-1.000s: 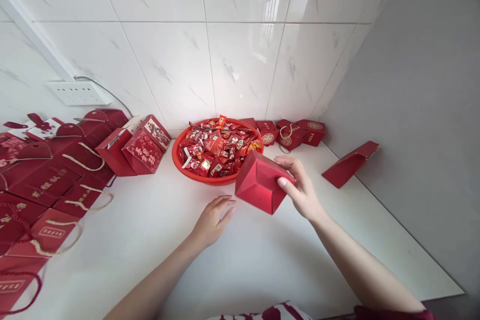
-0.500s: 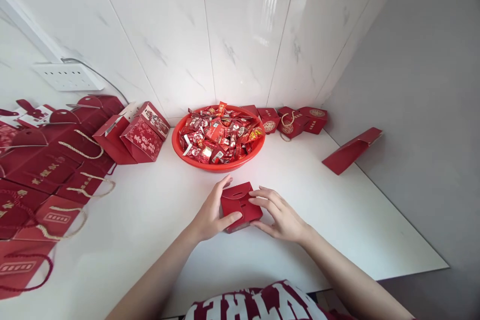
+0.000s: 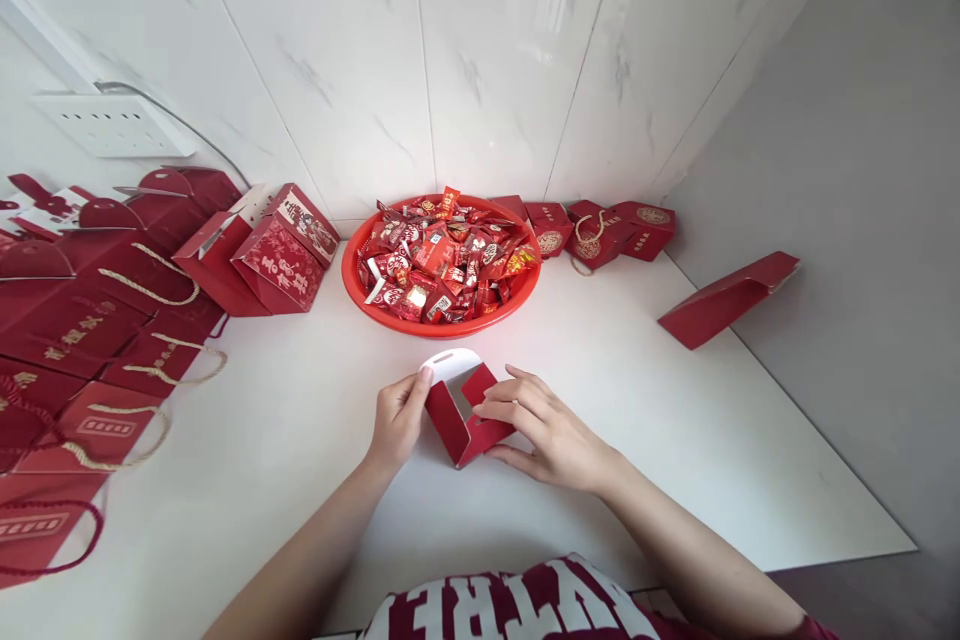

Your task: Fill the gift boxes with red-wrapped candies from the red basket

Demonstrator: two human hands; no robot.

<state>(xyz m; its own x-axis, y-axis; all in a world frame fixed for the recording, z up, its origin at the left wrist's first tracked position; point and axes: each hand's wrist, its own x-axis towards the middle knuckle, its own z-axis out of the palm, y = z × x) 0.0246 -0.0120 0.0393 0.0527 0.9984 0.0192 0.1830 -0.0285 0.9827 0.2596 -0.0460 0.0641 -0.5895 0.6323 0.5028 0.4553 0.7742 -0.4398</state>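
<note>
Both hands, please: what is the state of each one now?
Left hand: closed on the red box, by its raised flap.
Right hand: fingers curved at the box's opening; whether gripping cannot be told.

Opened red box (image 3: 448,422) held above the near part of a white tabletop (image 3: 637,350), head view. My left fingers (image 3: 409,400) pinch the box beside its upright flap (image 3: 457,357), whose white inner face bears a slot. My right fingers (image 3: 517,412) curve over the box's opposite side, fingertips at the opening; whether my right thumb presses the lower wall is hard to judge from this angle. Beyond the box stands a red basket (image 3: 442,329), heaped with wrapped packets (image 3: 435,255). Left: crowded red gift boxes (image 3: 82,320), several with rope handles. Right: a flattened-looking red carton (image 3: 727,300) leaning against a grey panel (image 3: 847,250).
</note>
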